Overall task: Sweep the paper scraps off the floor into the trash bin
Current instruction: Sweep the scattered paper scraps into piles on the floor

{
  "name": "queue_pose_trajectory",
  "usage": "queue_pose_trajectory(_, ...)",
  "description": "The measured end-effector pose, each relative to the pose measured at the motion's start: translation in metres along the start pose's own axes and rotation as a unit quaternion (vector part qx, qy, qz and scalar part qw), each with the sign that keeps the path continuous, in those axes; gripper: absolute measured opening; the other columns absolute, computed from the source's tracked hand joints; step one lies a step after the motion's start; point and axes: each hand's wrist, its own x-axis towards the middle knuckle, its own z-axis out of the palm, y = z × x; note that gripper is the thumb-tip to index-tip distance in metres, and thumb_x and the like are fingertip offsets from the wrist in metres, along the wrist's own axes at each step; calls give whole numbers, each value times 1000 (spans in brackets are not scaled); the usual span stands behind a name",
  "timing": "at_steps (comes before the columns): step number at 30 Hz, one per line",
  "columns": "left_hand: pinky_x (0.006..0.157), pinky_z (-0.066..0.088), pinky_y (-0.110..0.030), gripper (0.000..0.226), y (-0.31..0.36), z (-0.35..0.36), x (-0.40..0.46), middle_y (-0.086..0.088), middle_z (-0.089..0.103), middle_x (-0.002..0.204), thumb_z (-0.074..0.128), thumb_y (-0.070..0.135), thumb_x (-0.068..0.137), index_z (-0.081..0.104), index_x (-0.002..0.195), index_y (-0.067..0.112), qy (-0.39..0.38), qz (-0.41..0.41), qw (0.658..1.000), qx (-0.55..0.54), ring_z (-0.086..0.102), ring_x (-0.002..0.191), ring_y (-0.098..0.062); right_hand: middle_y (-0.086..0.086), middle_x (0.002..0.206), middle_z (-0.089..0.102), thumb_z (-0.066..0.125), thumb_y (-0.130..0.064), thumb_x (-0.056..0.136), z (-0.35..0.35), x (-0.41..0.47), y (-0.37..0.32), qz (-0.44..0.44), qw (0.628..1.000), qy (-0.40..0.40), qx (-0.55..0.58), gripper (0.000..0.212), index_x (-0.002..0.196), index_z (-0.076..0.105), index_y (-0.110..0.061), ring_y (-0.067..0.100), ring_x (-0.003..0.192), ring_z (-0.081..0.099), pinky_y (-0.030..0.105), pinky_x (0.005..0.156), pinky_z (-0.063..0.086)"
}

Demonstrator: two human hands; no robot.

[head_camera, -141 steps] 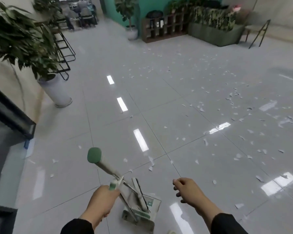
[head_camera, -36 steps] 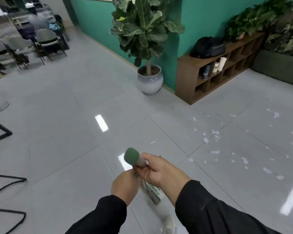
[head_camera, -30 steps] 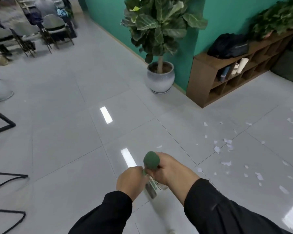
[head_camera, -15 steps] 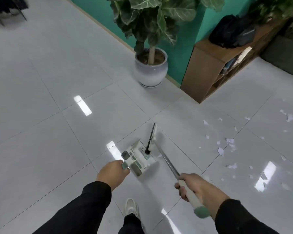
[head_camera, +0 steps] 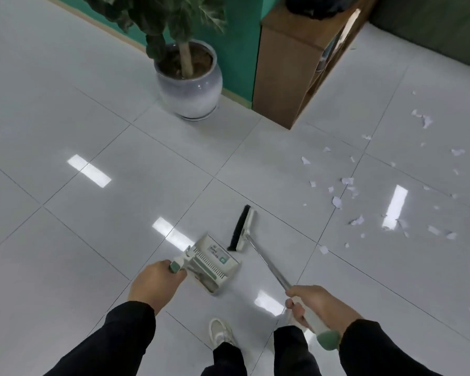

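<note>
My left hand (head_camera: 154, 282) grips the green-tipped handle of a white dustpan (head_camera: 213, 264), which sits low over the floor just ahead of my feet. My right hand (head_camera: 316, 303) holds the white grip of a broom; its metal shaft runs up-left to the broom head (head_camera: 242, 228) with black bristles, resting on the tiles right of the dustpan. White paper scraps (head_camera: 337, 200) lie scattered over the glossy floor to the right of the broom head. No trash bin is in view.
A potted plant in a pale ceramic pot (head_camera: 190, 85) stands ahead against the teal wall. A brown wooden shelf unit (head_camera: 285, 69) is right of it. My white shoe (head_camera: 220, 332) shows between my arms. Grey tiles stretch to the left.
Dustpan and broom, earlier held together in both hands, are now separated, one in each hand. The view has tilted down and moved closer to the pot; the broom head has lowered toward the floor.
</note>
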Motion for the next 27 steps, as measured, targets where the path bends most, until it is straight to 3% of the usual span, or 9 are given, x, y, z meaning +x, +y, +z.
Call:
queue_pose_trajectory(4, 56, 33, -29, 34, 41, 4, 6, 5, 46, 62, 55, 42, 91, 45, 69, 18, -24, 25, 999, 22, 40, 56, -15, 17, 70, 58, 65, -1, 91, -70, 3, -12, 1, 999, 31, -18, 17, 106, 59, 5, 15, 41, 40, 19, 35, 39)
queue_pose_trajectory(11, 57, 33, -30, 31, 181, 57, 0, 5, 45, 62, 53, 38, 89, 42, 66, 22, -38, 62, 997, 36, 40, 58, -18, 15, 66, 55, 61, -1, 94, -224, 3, -47, -9, 996, 70, 57, 9, 100, 55, 3, 15, 33, 38, 18, 33, 38)
queue_pose_trajectory(18, 56, 37, -30, 46, 328, 125, 2, 4, 56, 64, 48, 60, 94, 53, 71, 21, 3, 125, 988, 90, 52, 60, -19, 15, 66, 52, 59, -1, 96, -382, -6, -83, -19, 984, 141, 107, 7, 94, 53, 0, 15, 26, 38, 16, 32, 36)
queue_pose_trajectory(24, 59, 43, -31, 42, 406, 149, 9, 1, 64, 72, 47, 59, 97, 58, 79, 22, 17, 153, 985, 82, 61, 68, -22, 13, 66, 50, 57, -2, 96, -430, -32, -113, -57, 979, 93, 173, 6, 94, 53, -4, 15, 33, 34, 16, 34, 32)
queue_pose_trajectory(27, 58, 41, -31, 43, 422, 136, 18, 2, 63, 70, 45, 61, 96, 58, 80, 23, 27, 153, 984, 83, 59, 65, -21, 13, 66, 52, 59, -1, 94, -404, -32, -146, -79, 980, 50, 175, 6, 97, 54, -4, 15, 37, 34, 17, 35, 32)
